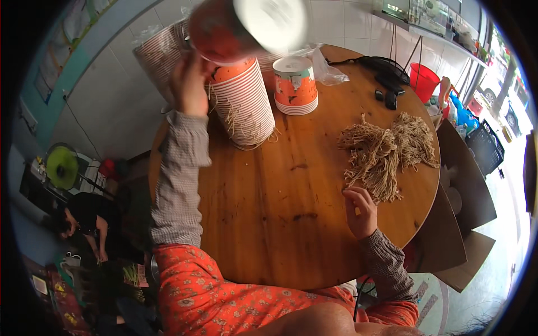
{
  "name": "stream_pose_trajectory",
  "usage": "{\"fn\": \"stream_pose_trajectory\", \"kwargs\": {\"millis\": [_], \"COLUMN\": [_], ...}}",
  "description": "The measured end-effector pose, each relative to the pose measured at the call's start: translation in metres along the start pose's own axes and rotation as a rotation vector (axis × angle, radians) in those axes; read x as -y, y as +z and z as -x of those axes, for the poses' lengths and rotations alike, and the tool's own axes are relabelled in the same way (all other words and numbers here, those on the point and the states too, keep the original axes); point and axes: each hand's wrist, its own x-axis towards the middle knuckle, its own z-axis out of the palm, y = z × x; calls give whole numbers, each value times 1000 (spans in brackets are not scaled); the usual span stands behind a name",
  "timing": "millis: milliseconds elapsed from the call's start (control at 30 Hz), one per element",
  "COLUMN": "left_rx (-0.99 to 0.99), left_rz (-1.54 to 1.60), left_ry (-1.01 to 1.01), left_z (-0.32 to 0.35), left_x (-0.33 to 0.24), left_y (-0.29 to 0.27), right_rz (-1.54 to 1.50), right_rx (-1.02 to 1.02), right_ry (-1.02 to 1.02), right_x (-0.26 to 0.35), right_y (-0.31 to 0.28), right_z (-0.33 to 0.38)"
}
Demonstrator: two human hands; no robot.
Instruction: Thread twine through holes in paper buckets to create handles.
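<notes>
My left hand (190,81), reaching up and away at the far left of the table, grips an orange paper bucket (218,35). The bucket is tipped over, its white round end (274,25) facing right and blurred by motion. Right below it leans a tall stack of nested paper buckets (244,106), with loose strands of string hanging along the rims. My right hand (361,211) is low over the table's right side, fingers loosely bent and apart, with nothing visible in them. Just beyond its fingertips lies a tangled heap of beige strings (389,148).
A shorter orange bucket stack (296,84) stands upside down beside the tall one. More buckets in clear plastic (159,61) are behind. Dark cables (386,70) lie at the table's far right. Open cardboard boxes (465,185) and a red bucket (423,81) flank the right edge. A person (92,221) bends at left.
</notes>
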Motion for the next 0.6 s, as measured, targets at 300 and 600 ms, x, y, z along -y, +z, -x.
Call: {"fn": "stream_pose_trajectory", "kwargs": {"millis": [300,600], "left_rx": [-131,-125], "left_rz": [-17,-663], "left_ry": [-516,360], "left_z": [-77,-54], "left_x": [39,33], "left_y": [-57,-51], "right_rz": [-74,-111], "right_rx": [119,160], "right_ry": [110,74], "right_x": [-2,1], "right_y": [0,-3], "right_z": [5,5]}}
